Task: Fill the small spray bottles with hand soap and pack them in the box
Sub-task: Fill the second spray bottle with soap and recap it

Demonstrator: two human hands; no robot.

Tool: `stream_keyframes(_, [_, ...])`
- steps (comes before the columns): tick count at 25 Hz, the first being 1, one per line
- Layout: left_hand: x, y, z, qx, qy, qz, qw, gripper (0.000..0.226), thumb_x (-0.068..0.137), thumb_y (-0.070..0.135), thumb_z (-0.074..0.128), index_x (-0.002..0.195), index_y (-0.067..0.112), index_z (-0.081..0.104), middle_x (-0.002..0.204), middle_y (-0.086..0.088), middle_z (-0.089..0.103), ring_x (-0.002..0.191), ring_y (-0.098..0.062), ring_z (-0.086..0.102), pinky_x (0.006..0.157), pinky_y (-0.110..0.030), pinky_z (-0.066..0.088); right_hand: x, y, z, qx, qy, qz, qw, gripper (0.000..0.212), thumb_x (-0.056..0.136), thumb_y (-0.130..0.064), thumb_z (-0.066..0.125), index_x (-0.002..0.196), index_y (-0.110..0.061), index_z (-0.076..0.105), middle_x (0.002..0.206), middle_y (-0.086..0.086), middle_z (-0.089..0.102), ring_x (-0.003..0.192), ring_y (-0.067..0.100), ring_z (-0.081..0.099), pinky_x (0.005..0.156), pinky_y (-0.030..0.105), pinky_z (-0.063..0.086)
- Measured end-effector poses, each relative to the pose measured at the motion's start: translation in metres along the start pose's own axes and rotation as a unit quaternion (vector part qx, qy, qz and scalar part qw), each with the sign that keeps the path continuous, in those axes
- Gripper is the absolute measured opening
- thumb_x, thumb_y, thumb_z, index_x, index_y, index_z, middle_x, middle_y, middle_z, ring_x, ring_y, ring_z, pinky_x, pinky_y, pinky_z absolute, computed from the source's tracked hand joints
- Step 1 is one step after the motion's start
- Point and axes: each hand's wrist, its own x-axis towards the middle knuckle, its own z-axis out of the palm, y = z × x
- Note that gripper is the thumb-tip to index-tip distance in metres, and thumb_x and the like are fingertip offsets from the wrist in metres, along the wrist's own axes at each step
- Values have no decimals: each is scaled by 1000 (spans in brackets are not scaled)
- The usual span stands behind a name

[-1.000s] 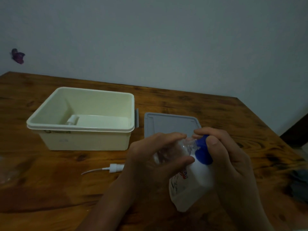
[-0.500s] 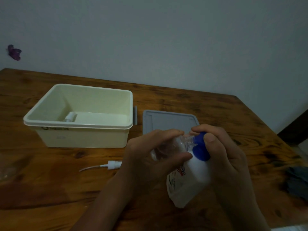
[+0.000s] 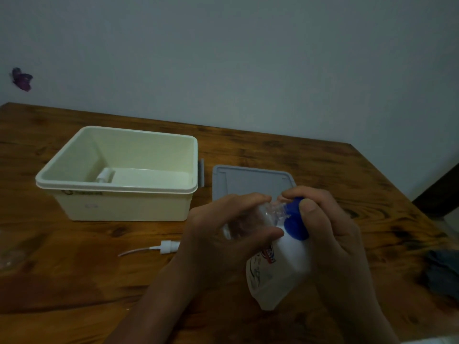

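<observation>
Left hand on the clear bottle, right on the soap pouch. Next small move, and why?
Probably keep squeezing the soap pouch with the right hand while the left hand steadies the small clear bottle. The blue spout meets the bottle's mouth, and the spray pump lies on the table, so capping waits.

Two bare forearms; left hand (image 3: 231, 227) and right hand (image 3: 330, 227) seemingly ungloved, ringless
</observation>
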Motion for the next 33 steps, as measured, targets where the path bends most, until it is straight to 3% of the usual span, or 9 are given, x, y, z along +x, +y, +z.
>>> stream_keyframes(4, [1,0,1,-11,5,4,1000,42,85,43,62,115,13,58,104,3,65,93,-3,64,78,-10,50,2,-3,-1,-2,1,-8,1000,29,86,-45,36,96,-36,61,99,-13,62,83,7,61,63,9,45])
stream_keyframes(12, [0,-1,0,-5,-7,3,1000,42,84,41,64,116,14,57,101,-5,70,90,-6,65,74,-16,54,0,1,2,7,-3,-7,1000,27,86,-39,37,89,-32,62,93,-9,64,82,11,60,63,9,44])
stream_keyframes(19, [2,0,0,-19,0,5,1000,42,84,40,64,115,12,57,105,4,63,93,-4,64,78,-10,50,1,-4,0,17,-4,6,1000,29,84,-47,37,95,-37,62,95,-10,63,78,10,60,60,12,45])
stream_keyframes(23, [2,0,-1,-12,-5,13,1000,42,83,38,65,115,12,57,101,-2,68,90,-6,65,75,-12,52,0,0,-1,16,-4,-1,1000,28,85,-44,37,95,-35,62,96,-7,64,81,13,61,63,15,46])
stream_keyframes(28, [-1,0,-1,-14,-1,-10,1000,42,85,45,62,116,17,58,103,-1,70,91,-4,65,75,-14,54,-1,1,-1,17,-13,11,1000,29,85,-45,37,95,-34,62,98,-10,64,84,11,61,65,13,46])
stream_keyframes(33, [1,2,0,-28,2,-1,1000,41,82,36,67,115,13,58,105,2,67,95,-2,64,79,-11,50,0,-4,-4,4,-14,2,1000,32,85,-46,36,98,-34,63,96,-17,62,82,4,60,63,7,44])
